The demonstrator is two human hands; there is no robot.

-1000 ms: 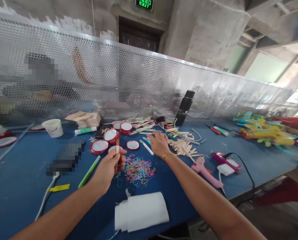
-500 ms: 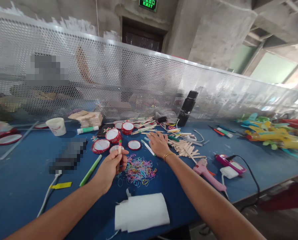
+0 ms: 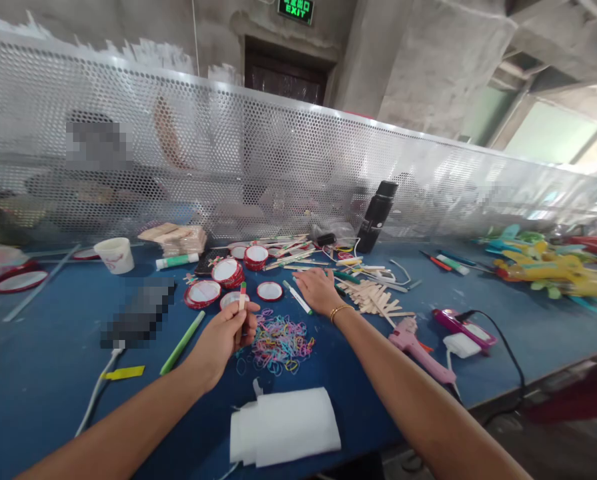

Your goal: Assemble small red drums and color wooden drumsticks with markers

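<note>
In my left hand [image 3: 228,328] a wooden craft stick [image 3: 242,300] stands upright, its top coloured green and red, pinched between thumb and fingers. My right hand [image 3: 316,291] lies palm down on the table with fingers stretched out and apart. What is under its fingertips I cannot see. A white marker [image 3: 297,297] with green ends lies just left of it. Between and below both hands spreads a loose heap of small coloured rubber bands [image 3: 282,340]. Round red-rimmed white discs [image 3: 269,291] lie beyond the left hand, some stacked. Plain craft sticks [image 3: 373,297] are scattered right of my right hand.
A folded white cloth [image 3: 288,427] lies at the near edge. At right are a pink glue gun [image 3: 421,350] and a purple device with a cable [image 3: 463,328]. A black bottle [image 3: 377,217] stands by the perforated metal screen [image 3: 298,147]. A paper cup [image 3: 115,256] stands left.
My right hand has shifted very slightly, its fingers flatter and more stretched. The left hand still grips the craft stick in nearly the same place.
</note>
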